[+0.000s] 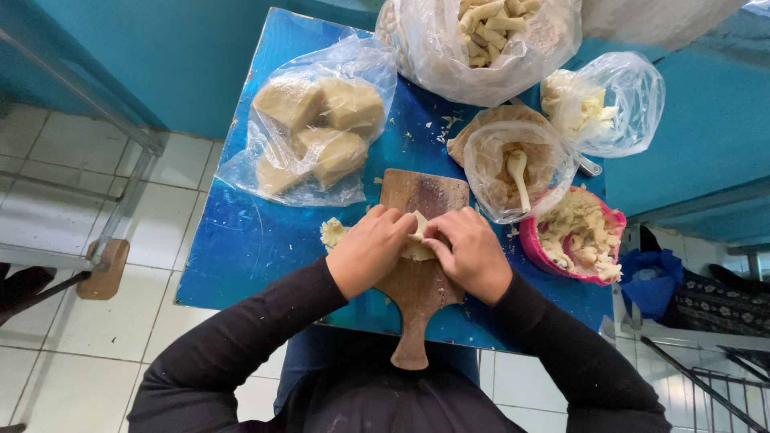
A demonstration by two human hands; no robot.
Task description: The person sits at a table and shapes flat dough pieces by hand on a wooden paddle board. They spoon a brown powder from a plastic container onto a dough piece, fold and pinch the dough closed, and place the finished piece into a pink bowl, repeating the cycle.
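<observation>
The left hand (370, 250) and right hand (473, 252) were pinching a flat piece of dough (418, 240) together, folding it on the wooden board (419, 281) so it stayed steady. Close by sat a small dough lump (332, 232), a bag of dough blocks (309, 128) and a pink bowl (579, 273), none in the way.

I see a glossy blue table (241, 240) under a brown wooden cutting board (421, 200); right of the board a pink bowl (531, 240) holds cream shreds, left of it pale tan dough blocks (321, 128) fill a clear bag, and black sleeves (241, 345) below
</observation>
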